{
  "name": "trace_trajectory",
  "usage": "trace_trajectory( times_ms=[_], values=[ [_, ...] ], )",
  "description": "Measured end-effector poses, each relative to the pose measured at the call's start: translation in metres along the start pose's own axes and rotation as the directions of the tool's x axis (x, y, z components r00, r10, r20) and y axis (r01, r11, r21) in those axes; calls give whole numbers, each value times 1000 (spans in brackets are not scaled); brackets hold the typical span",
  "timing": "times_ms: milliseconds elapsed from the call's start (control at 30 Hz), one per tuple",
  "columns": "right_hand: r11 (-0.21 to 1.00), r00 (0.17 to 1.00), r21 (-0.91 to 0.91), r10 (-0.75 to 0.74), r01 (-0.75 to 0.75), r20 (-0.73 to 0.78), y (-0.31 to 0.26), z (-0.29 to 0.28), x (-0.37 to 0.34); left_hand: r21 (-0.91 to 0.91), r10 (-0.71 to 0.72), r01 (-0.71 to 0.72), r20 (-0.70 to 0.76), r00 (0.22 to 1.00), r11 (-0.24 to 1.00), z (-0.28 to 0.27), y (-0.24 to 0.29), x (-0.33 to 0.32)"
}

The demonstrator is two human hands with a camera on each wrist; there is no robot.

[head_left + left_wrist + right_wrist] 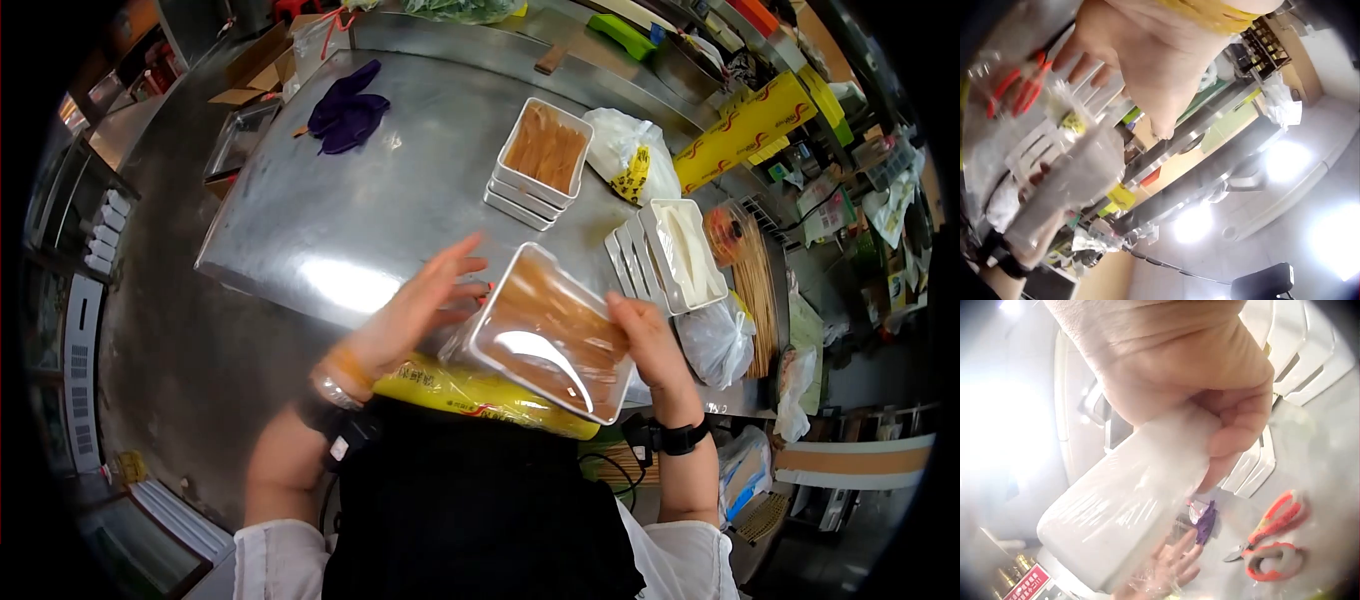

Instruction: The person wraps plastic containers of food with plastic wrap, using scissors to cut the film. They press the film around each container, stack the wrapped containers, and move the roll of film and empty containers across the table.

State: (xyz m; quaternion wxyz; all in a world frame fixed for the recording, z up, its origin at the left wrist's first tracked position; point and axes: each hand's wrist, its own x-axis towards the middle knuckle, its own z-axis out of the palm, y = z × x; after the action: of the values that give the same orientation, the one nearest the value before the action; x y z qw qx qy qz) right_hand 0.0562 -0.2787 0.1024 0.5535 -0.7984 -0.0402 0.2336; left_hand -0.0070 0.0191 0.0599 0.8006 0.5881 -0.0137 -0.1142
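Observation:
My right hand [652, 348] grips the right end of a white tray [498, 296], thumb over the rim and fingers curled beneath. Brown strips [540, 310] fill the tray under shiny, stretched cling film. In the right wrist view, film wraps the tray's pale side [1110, 519]. My left hand [410, 305] is beside the tray's left end, fingers spread and holding nothing. Loose film hangs at that end, near the fingers. Below the tray, close to my body, lies a yellow roll of cling film [440, 388]. Red-handled scissors [1275, 525] lie on the table.
Stacked trays of brown strips [532, 195] stand behind. To the right are stacked trays with white contents [655, 285], plastic bags [632, 165] and wooden skewers [757, 310]. Purple cloth [347, 108] lies at the far left of the steel table [270, 215]. A yellow box [745, 130] lies back right.

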Motion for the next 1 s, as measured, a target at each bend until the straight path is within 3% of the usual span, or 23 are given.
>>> trace_trajectory(
  times_ms=[100, 200, 233, 333, 433, 533, 567, 633, 767, 933, 1000],
  values=[
    [995, 997, 97, 33, -26, -63, -1, -21, 0, 222, 67, -82, 77, 995, 972, -25, 3, -15],
    [985, 988, 162, 75, -53, -136, -8, -23, -3, 367, 104, -151, 144, 984, 918, -17, -12, -27],
    [983, 986, 177, 79, -52, -147, -8, -23, -3, 409, 120, -154, 108, 987, 900, -11, -15, -25],
    [982, 986, 178, 81, -54, -147, -8, -26, -2, 174, -203, 205, -25, 979, 963, -3, -14, -24],
    [983, 986, 166, 99, -76, -137, -6, -28, -7, -160, -118, 112, -25, 993, 981, 7, -27, -22],
    [981, 995, 182, 82, -71, -52, -2, -34, -10, 80, 28, -32, 44, 999, 996, 0, -37, -22],
    [979, 997, 193, 72, -68, -12, 1, -35, -13, 239, 139, -153, 73, 988, 959, -2, -37, -23],
    [978, 997, 193, 73, -79, 36, 1, -31, -21, 518, 331, -375, 178, 927, 769, -5, -26, -23],
    [996, 967, 56, 48, -64, 250, -4, -30, -37, 521, 441, -451, 153, 884, 724, -9, -15, -21],
    [1000, 882, -4, -15, 19, 472, -6, -21, -41, 368, 546, -635, 325, 772, 679, 11, 20, -12],
    [998, 860, -62, 53, -25, 507, -11, -20, -42, 280, 561, -680, 402, 724, 677, 19, 26, -4]
  ],
)
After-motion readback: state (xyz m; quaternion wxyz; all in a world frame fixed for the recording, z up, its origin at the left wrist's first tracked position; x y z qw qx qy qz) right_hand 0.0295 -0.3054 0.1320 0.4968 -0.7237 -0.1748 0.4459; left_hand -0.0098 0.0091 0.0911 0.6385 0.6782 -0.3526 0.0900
